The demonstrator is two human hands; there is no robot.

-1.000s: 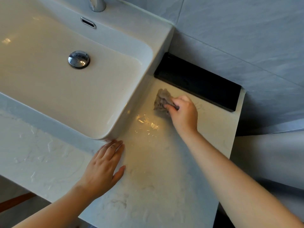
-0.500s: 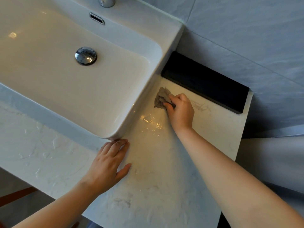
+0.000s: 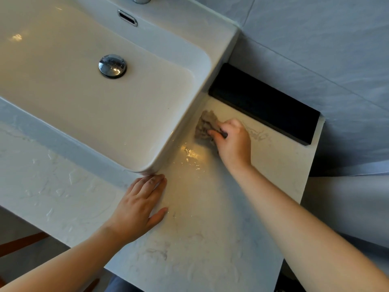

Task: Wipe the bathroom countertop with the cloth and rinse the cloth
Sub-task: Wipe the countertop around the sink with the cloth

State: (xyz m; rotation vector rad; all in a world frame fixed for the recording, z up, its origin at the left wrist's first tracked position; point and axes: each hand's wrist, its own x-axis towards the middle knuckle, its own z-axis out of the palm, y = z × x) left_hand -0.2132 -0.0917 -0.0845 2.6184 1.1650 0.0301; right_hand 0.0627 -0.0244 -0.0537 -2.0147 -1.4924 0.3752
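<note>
Pale marbled table (image 3: 210,239) is running beside the white sink (image 3: 219,49). Compared with a second ago, the right hand (image 3: 233,144) is edging the cloth (image 3: 205,125) slightly closer to the sink's side wall, while the left hand (image 3: 139,207) is staying flat, fingers straight, by the sink's front corner. The right hand's fingers are curling round the cloth, pressing it onto the table near the black tray (image 3: 263,106). The cloth is looking grey-brown, crumpled and bunched, with a wet patch (image 3: 190,154) glistening just beside it.
</note>
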